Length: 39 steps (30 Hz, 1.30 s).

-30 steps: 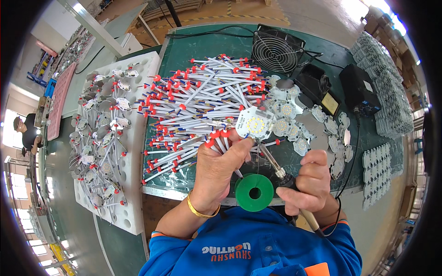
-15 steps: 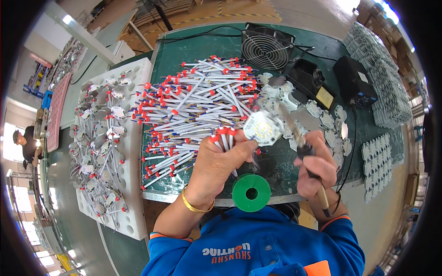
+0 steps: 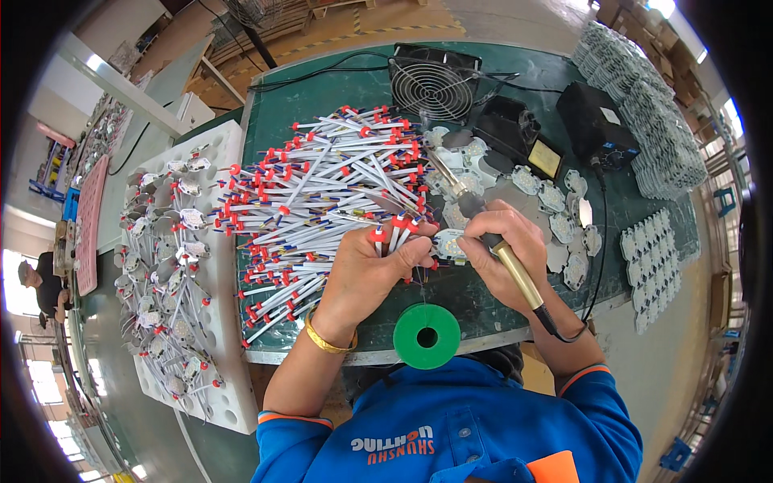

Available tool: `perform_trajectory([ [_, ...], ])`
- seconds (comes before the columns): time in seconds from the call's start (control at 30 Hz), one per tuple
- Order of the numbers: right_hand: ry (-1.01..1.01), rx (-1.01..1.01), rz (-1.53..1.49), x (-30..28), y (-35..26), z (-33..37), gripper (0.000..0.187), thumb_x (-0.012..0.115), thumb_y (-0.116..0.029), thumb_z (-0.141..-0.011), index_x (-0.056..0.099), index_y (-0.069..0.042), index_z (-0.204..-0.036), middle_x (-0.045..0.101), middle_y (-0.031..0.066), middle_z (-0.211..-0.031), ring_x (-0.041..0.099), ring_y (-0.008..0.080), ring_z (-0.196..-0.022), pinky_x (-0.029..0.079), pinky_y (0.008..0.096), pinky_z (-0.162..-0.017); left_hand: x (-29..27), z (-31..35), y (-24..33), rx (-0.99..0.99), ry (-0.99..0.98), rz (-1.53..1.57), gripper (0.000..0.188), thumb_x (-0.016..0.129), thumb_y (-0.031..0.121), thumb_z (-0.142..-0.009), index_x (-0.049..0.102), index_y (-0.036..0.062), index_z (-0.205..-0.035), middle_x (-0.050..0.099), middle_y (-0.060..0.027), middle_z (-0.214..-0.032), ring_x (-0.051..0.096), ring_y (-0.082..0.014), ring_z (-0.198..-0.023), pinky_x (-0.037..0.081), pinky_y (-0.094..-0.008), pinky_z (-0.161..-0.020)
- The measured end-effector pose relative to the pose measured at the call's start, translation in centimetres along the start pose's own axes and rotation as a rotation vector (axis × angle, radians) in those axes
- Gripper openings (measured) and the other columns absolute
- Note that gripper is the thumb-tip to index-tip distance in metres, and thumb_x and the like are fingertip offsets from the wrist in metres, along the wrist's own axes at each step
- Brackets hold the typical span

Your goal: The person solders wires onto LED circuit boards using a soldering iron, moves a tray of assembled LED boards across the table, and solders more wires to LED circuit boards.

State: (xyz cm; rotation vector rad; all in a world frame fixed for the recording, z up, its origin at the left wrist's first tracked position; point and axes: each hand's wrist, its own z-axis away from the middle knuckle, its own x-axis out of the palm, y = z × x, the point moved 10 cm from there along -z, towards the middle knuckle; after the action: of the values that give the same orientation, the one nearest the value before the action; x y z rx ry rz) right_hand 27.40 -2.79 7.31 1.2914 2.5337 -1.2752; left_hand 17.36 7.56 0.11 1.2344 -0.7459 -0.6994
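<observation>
My left hand (image 3: 369,264) is closed round a few white wires with red end pieces (image 3: 394,235). A small whitish LED circuit board (image 3: 449,245) lies between my two hands, one edge by my left fingertips and the other touched by my right fingertips. My right hand (image 3: 509,251) grips a soldering iron (image 3: 519,278) with a gold-coloured handle, its metal tip pointing up and away, over the loose boards. Just below my left hand, near the table's front edge, is a green spool (image 3: 427,312) of thin solder wire.
A heap of white wires (image 3: 322,189) covers the table's middle. White foam tray (image 3: 233,322) with wired boards stands left. Behind are a fan (image 3: 435,92), an iron stand (image 3: 507,125), and a black box (image 3: 597,125). Board stacks (image 3: 652,129) and a board panel (image 3: 656,266) sit right.
My right hand has come left to meet the board, and the iron now tilts up and away. The board has turned and dropped between my hands. The whole view has shifted slightly.
</observation>
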Motion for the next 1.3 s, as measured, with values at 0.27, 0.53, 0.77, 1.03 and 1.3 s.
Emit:
perform_trajectory([
  [0.27, 0.083, -0.06, 0.02, 0.4, -0.7, 0.7, 0.019, 0.067, 0.005, -0.068, 0.054, -0.004, -0.079, 0.05, 0.0072, -0.064, 0.045, 0.0193, -0.052, 0.035, 0.0288, -0.045, 1.0, 1.0, -2.4, -0.156, -0.109, 0.292, 0.022, 0.064, 0.018, -0.082, 0.062, 0.0033, -0.099, 0.064, -0.0049, -0.072, 0.05, -0.0041, -0.056, 0.037, -0.0172, -0.051],
  [0.53, 0.184, -0.114, 0.043, -0.1, -1.5, 1.5, 0.019, 0.067, 0.004, -0.071, 0.052, -0.003, -0.08, 0.05, 0.0077, -0.062, 0.041, 0.0182, -0.052, 0.032, 0.0285, -0.043, 0.9, 1.0, -2.8, -0.1, 0.011, 0.328, 0.021, 0.062, 0.014, -0.082, 0.062, -0.0001, -0.098, 0.064, -0.0042, -0.071, 0.052, -0.0042, -0.058, 0.038, -0.0176, -0.051],
  [0.77, 0.15, -0.089, 0.004, 0.4, -1.4, 1.4, 0.02, 0.067, 0.004, -0.071, 0.052, -0.004, -0.082, 0.051, 0.0077, -0.063, 0.04, 0.018, -0.051, 0.032, 0.0284, -0.043, 0.2, 1.7, -2.1, -0.047, 0.088, 0.241, 0.019, 0.059, 0.013, -0.083, 0.063, -0.0018, -0.094, 0.063, -0.0038, -0.072, 0.054, -0.0055, -0.062, 0.04, -0.0181, -0.054],
  [1.03, 0.013, -0.195, 0.012, -0.3, -2.5, 2.2, 0.023, 0.062, -0.011, -0.075, 0.051, -0.002, -0.092, 0.054, 0.0139, -0.074, 0.048, 0.0214, -0.059, 0.039, 0.0314, -0.052, -2.2, 2.9, -0.7, 0.02, 0.104, 0.17, 0.02, 0.064, 0.014, -0.08, 0.063, -0.0026, -0.091, 0.063, -0.0041, -0.076, 0.058, -0.008, -0.067, 0.047, -0.022, -0.063],
  [1.3, 0.034, -0.242, -0.246, -1.5, -3.5, 2.4, 0.033, 0.048, -0.038, -0.088, 0.045, -0.009, -0.104, 0.053, 0.0122, -0.072, 0.046, 0.0215, -0.06, 0.038, 0.0353, -0.056, -2.8, 4.0, -0.6, -0.032, 0.123, 0.217, 0.021, 0.064, 0.012, -0.079, 0.063, -0.0027, -0.094, 0.063, -0.0041, -0.075, 0.057, -0.0096, -0.067, 0.047, -0.0232, -0.063],
])
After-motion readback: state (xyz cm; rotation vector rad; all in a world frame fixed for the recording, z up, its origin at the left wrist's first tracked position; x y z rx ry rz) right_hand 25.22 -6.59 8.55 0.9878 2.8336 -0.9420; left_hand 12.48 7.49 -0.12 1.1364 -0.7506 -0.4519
